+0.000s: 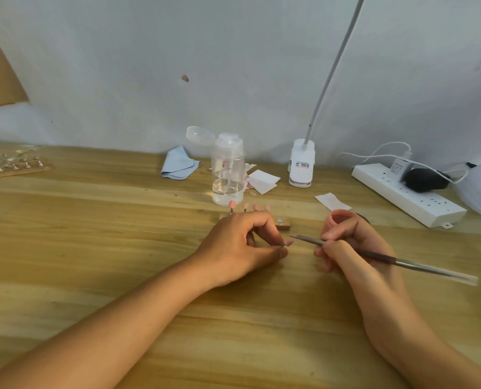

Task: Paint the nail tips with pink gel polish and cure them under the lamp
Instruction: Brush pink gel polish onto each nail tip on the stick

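Both your hands rest low on the light wooden table [93, 248].
Your left hand [242, 242] pinches a small pink nail tip [289, 243]; your right hand [374, 237] grips a thin dark-handled brush [419, 266], its bristles just beside that tip.

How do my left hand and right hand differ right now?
The left hand pinches a small pink nail tip; the right hand grips a thin brush like a pen. The left hand sits before the wooden stand; the right hand before a pink pot. Both rest on the wooden table, the brush pointing at the nail tip.
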A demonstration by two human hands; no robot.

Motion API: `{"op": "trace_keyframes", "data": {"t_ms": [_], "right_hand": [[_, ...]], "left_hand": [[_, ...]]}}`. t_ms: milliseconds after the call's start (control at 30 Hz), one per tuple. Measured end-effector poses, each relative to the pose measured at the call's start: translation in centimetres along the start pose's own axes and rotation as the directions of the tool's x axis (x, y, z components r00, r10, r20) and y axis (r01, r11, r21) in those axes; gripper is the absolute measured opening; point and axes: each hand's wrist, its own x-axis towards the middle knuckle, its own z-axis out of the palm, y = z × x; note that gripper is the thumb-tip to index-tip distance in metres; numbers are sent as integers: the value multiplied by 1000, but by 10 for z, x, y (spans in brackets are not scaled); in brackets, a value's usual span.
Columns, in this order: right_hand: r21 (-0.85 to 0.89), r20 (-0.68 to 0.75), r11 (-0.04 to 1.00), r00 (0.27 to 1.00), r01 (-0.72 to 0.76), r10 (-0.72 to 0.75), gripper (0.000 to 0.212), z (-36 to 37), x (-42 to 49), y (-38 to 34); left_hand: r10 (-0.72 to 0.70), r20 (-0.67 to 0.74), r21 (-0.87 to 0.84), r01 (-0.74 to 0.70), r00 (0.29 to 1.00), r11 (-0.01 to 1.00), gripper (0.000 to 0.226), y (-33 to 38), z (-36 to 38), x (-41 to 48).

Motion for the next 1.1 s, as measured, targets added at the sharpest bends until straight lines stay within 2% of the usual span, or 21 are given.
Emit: {"op": "trace_keyframes", "data": {"t_ms": [200, 333, 467, 867, 1100], "right_hand": [[14, 83, 1000, 996, 15, -17, 18, 2, -8, -3], [13, 62, 1000, 998, 18, -19, 20, 1, -6, -1], [13, -29, 1000, 1000, -10, 10, 26, -1, 2, -1], [4, 57, 999, 997, 45, -45, 20, 1, -6, -4], [8, 12, 999, 999, 39, -39, 16, 0, -5, -2]], "left_hand": [[18, 4, 41, -18, 1000, 999, 21, 1, 0, -1], [26, 6, 46, -26, 1000, 999, 17, 2, 0, -1], [7, -1, 28, -7, 1000, 1000, 17, 2, 0, -1], [7, 8, 62, -7, 1000, 998, 18, 2, 1, -2], [-8, 3, 54, 8, 1000, 998, 18, 1, 1, -2]]}}
